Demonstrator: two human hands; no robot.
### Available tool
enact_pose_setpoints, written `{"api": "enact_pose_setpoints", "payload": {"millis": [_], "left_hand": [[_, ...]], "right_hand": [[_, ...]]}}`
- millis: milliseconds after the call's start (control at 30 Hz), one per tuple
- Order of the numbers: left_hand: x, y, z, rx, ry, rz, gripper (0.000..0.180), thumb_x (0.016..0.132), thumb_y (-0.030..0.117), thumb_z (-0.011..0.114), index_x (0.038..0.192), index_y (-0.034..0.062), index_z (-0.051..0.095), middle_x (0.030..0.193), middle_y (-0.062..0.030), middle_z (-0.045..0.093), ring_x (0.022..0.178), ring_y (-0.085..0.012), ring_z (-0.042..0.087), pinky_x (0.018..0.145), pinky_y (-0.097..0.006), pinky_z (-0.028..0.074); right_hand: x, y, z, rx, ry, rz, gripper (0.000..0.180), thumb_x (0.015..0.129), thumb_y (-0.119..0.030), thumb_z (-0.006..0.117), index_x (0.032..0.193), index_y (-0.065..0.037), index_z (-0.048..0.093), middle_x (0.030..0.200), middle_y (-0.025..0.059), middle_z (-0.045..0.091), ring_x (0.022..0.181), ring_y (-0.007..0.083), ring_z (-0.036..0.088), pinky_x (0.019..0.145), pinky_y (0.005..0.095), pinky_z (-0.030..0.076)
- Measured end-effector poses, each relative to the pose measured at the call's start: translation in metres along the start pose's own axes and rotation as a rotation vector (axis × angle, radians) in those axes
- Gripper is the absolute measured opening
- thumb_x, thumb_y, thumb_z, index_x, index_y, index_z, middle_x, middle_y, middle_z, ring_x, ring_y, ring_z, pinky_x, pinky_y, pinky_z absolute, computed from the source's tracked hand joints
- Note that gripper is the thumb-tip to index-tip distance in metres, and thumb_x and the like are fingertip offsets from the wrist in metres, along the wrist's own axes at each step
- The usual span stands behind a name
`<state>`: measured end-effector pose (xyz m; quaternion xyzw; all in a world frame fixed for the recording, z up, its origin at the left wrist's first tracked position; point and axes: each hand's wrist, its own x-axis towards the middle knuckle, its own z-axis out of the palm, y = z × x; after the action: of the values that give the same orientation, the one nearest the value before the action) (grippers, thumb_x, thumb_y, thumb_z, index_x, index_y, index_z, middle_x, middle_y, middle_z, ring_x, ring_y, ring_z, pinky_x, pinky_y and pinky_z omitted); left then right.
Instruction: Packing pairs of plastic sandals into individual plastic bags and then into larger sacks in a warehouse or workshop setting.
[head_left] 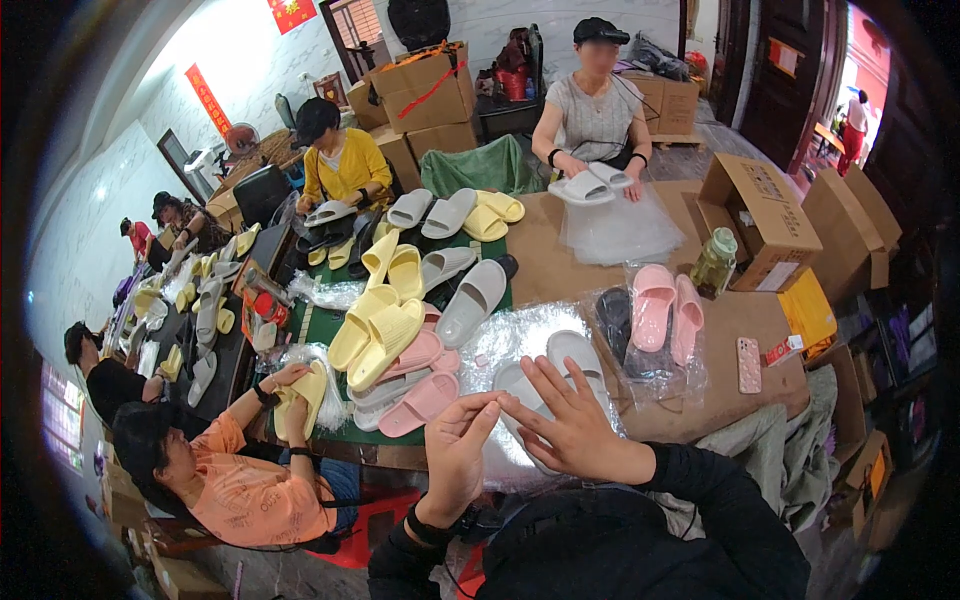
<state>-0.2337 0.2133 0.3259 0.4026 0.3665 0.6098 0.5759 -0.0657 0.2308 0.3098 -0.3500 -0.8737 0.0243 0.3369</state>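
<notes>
Down at six o'clock, both hands meet over a crinkly clear plastic bag (520, 345) spread on the brown worktop (745, 335). Left hand (458, 445) is curled narrow, fingertips pinched together, and whether any film sits between them I cannot tell. Right hand (568, 420) is spread wide, fingers fanned, its forefinger touching the left hand's fingertips. Right under that spread hand lies a pair of pale grey foam slide sandals (575, 352), side by side on the plastic, toes pointing to twelve o'clock.

Over at three o'clock from them, a pair of pink foam slides (665, 310) rests on another clear bag, with a pink-cased phone (749, 364) just beyond. At nine o'clock, a heap of yellow, pink and grey slides (400, 330) covers the green mat. At twelve o'clock, a person in a grey top holds a grey pair (585, 185) over more plastic, and a glass jar (714, 262) stands near an open cardboard box (765, 215).
</notes>
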Motion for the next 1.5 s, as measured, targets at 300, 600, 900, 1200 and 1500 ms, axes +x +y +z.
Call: {"api": "enact_pose_setpoints", "payload": {"millis": [300,600,900,1200,1500], "left_hand": [[0.001,0.001,0.001,0.024,0.006,0.022,0.017,0.088,-0.001,0.054,0.103,-0.0068,0.06,0.099,-0.0105,0.064,0.091,-0.0119,0.059,0.084,-0.023,0.045],[-0.001,0.002,0.003,0.06,0.017,0.012,0.016,0.086,-0.002,0.056,0.101,-0.0073,0.061,0.099,-0.0109,0.064,0.09,-0.0118,0.059,0.083,-0.023,0.044],[-0.003,0.003,0.004,0.042,-0.011,0.037,0.017,0.086,-0.003,0.056,0.102,-0.0076,0.061,0.1,-0.0118,0.064,0.092,-0.0135,0.059,0.085,-0.024,0.044],[-0.007,0.005,0.003,-0.013,-0.007,0.034,0.017,0.086,-0.003,0.055,0.102,-0.0078,0.06,0.1,-0.0122,0.063,0.092,-0.0145,0.059,0.085,-0.025,0.044],[-0.01,0.004,0.001,0.007,-0.027,0.053,0.016,0.083,-0.006,0.057,0.099,-0.0069,0.061,0.103,-0.0136,0.062,0.094,-0.0161,0.058,0.086,-0.026,0.044]], "right_hand": [[0.001,-0.001,-0.004,0.12,-0.073,0.026,0.074,0.074,-0.015,0.063,0.141,-0.019,0.033,0.145,0.0219,0.023,0.133,0.0374,0.027,0.103,0.0541,0.024],[0.0,0.003,-0.003,0.27,-0.091,0.009,0.068,0.079,-0.017,0.063,0.14,-0.016,0.034,0.145,0.0274,0.018,0.133,0.0447,0.022,0.104,0.0569,0.018],[-0.002,0.001,-0.002,0.242,-0.039,0.003,0.071,0.076,-0.013,0.06,0.141,-0.02,0.032,0.144,0.0267,0.02,0.132,0.0434,0.024,0.104,0.0573,0.02],[-0.002,-0.004,-0.004,0.187,-0.037,-0.004,0.072,0.075,-0.014,0.062,0.14,-0.021,0.033,0.145,0.0257,0.021,0.132,0.0413,0.026,0.103,0.0574,0.021],[-0.003,-0.008,-0.005,0.153,-0.025,-0.014,0.073,0.072,-0.014,0.063,0.139,-0.022,0.034,0.144,0.0266,0.022,0.13,0.0425,0.029,0.101,0.0576,0.024]]}}
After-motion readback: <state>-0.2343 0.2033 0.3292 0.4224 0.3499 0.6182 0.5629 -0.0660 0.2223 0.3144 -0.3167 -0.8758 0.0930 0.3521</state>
